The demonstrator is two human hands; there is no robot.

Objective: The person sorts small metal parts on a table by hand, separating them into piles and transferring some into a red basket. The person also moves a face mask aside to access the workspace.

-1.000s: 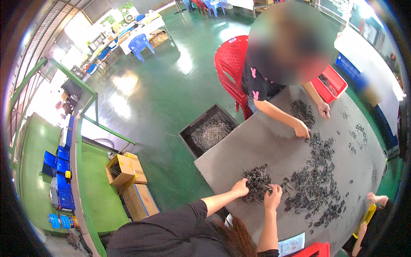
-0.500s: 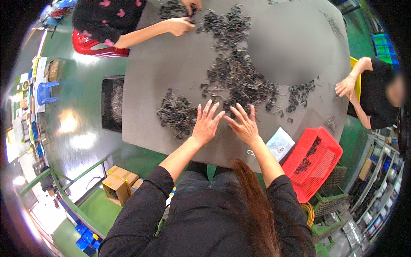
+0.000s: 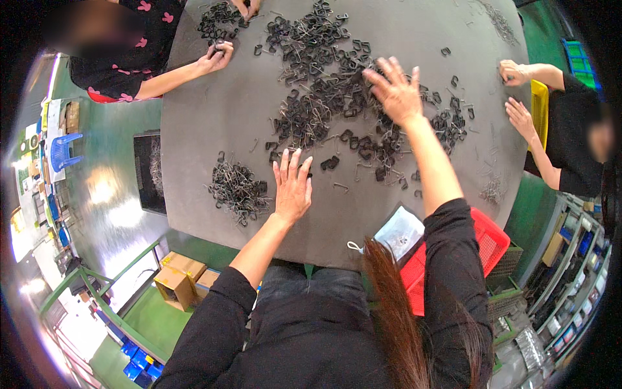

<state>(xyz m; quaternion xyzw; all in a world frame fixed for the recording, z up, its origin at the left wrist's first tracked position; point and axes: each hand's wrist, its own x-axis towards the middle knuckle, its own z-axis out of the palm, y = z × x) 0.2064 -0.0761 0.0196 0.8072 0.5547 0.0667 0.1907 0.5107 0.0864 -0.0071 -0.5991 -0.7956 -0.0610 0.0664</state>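
Small black hook-shaped parts [image 3: 304, 117], mixed with thin bent metal pins, lie scattered over the middle of the grey table [image 3: 214, 117]. My right hand [image 3: 398, 97] reaches far over this heap, fingers spread and slightly blurred, above or touching the black parts. Closer to me, my left hand [image 3: 293, 191] rests with fingers stretched out at the heap's near edge, a few black parts by its fingertips. To its left sits a separate small pile [image 3: 238, 189] of black parts and pins. Neither hand visibly grips anything.
A red plastic basket [image 3: 489, 236] stands right, partly behind my right sleeve. Beside it, a pale blue pouch [image 3: 396, 232] lies at the table's near edge. One co-worker's hand [image 3: 217, 57] works far left; another's hand [image 3: 521, 120] is at the right edge by a yellow chair [image 3: 539, 110].
My right hand has moved forward and right over the heap, away from my left hand. My left hand has shifted slightly left. More black parts lie spread out.
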